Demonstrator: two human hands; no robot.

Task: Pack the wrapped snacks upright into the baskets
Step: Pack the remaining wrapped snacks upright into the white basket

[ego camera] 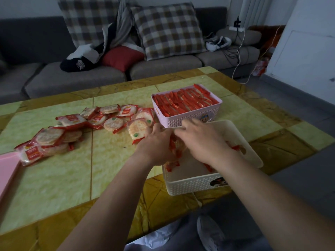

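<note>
A cream basket (192, 183) stands at the table's near edge, with a few wrapped snacks (176, 148) standing at its far left corner. My left hand (157, 142) and my right hand (201, 140) both grip that bunch of red-and-clear packets inside the basket. Behind it a pink basket (190, 118) is packed full of upright red packets (184, 102). Several loose wrapped rice crackers (76, 127) lie spread over the table to the left. More packets (239, 148) show at the cream basket's right side, partly hidden by my right wrist.
A pink lid or tray (7, 171) pokes in at the left table edge. A grey sofa (163, 66) with checked cushions, clothes and cables runs behind the yellow-green table (63, 178). My knees and a shoe (208, 230) are below the near edge.
</note>
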